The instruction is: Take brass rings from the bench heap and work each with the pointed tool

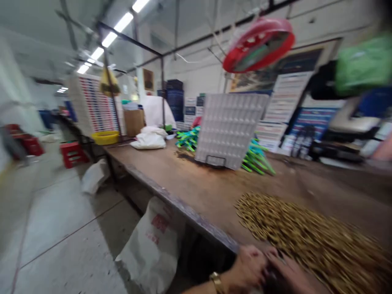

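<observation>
At the table's front edge, low in the view, my left hand (pixel 249 263) is closed, its fingers curled in, with a gold-coloured watch or bracelet (pixel 216 282) on the wrist. Close against it, my right hand (pixel 289 269) is also closed and blurred. Something dark shows between the two hands, too smeared to name. Just beyond and to the right of my hands, a broad pile of small brass-coloured ring-like pieces (pixel 294 228) lies spread on the brown table (pixel 180 179).
A grey moulded tray (pixel 229 126) stands upright before green and turquoise strips (pixel 257 157). A red lamp (pixel 259 45) hangs overhead. White bags (pixel 150 139) and a yellow basin (pixel 105 137) sit farther along. A white sack (pixel 153 249) and red stool (pixel 72 154) stand below left.
</observation>
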A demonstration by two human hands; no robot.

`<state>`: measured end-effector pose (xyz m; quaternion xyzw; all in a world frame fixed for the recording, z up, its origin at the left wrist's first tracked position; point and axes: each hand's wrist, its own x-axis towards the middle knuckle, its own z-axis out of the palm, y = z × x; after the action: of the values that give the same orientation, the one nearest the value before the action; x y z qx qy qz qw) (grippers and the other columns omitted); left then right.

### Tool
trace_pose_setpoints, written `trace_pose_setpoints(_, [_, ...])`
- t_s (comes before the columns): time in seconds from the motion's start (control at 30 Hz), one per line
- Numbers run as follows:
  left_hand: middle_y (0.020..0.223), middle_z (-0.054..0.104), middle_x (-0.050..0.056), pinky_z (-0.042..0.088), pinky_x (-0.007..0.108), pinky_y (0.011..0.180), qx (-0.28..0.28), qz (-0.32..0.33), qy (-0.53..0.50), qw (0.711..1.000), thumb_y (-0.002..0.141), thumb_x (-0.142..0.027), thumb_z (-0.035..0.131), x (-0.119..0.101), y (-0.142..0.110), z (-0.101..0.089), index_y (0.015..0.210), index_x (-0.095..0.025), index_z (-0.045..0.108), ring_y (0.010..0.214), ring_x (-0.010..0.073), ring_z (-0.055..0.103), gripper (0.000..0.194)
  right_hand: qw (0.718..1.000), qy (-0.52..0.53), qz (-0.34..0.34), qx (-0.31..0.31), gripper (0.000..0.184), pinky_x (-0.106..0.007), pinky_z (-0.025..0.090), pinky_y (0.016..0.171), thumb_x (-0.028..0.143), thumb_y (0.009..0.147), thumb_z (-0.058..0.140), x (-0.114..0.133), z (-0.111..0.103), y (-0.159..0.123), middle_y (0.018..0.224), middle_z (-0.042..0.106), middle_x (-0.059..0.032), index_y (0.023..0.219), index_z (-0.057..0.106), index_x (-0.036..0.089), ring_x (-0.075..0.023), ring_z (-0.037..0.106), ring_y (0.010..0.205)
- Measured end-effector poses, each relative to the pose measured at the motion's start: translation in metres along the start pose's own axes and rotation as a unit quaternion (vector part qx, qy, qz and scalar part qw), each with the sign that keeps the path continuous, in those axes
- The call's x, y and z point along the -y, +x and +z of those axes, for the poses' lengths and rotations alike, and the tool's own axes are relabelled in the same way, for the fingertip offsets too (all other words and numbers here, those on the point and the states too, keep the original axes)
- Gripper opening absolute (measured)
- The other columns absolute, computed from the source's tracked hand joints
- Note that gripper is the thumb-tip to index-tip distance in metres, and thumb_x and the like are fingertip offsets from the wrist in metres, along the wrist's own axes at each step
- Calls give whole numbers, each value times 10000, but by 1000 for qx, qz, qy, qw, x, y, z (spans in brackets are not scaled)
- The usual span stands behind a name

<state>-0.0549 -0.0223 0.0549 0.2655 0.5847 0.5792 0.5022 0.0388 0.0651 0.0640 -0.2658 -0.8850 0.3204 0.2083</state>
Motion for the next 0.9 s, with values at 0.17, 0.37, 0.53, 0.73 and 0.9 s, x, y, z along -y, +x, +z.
trace_pose_setpoints(0.17, [513, 441, -69, 236, 179, 377, 68, -5, -6, 998, 709, -433, 523, -2, -2, 8, 693, -175, 482, 379, 41, 347, 262, 982, 139, 128, -31, 275, -238, 429, 577, 429, 745, 388, -5, -7, -14, 616, 528, -1, 620, 474, 199, -135, 507, 607])
trace_pose_setpoints(0.37, [535, 444, -72, 232, 162, 375, 115, -3, -49, 992, 718, -482, 558, -6, -9, 20, 708, -172, 471, 387, 35, 337, 322, 966, 209, 137, -66, 226, -213, 372, 579, 308, 806, 376, -9, -21, -33, 593, 492, 26, 649, 472, 177, -105, 463, 586])
trace_pose_setpoints(0.53, [548, 443, -70, 219, 156, 366, 117, -27, -26, 992, 741, -457, 556, -5, -10, 30, 724, -173, 471, 398, 36, 347, 298, 989, 47, 111, -81, 161, -217, 326, 566, 229, 830, 378, -22, -19, -62, 624, 516, 15, 772, 519, 176, -109, 460, 570])
trace_pose_setpoints(0.73, [520, 423, -69, 240, 163, 366, 135, -19, 49, 989, 782, -451, 508, 4, -5, 39, 702, -171, 471, 392, 40, 313, 293, 993, -41, 99, -55, 257, -222, 309, 588, 58, 680, 414, -28, -15, -77, 727, 593, -18, 874, 529, 181, -135, 513, 652])
trace_pose_setpoints(0.9, [465, 386, -78, 239, 166, 361, 136, -16, 80, 987, 780, -468, 495, 7, -4, 47, 675, -174, 461, 375, 44, 288, 314, 991, -57, 116, -40, 282, -231, 284, 576, 54, 677, 390, -33, -15, -76, 719, 601, -14, 890, 525, 181, -136, 510, 633])
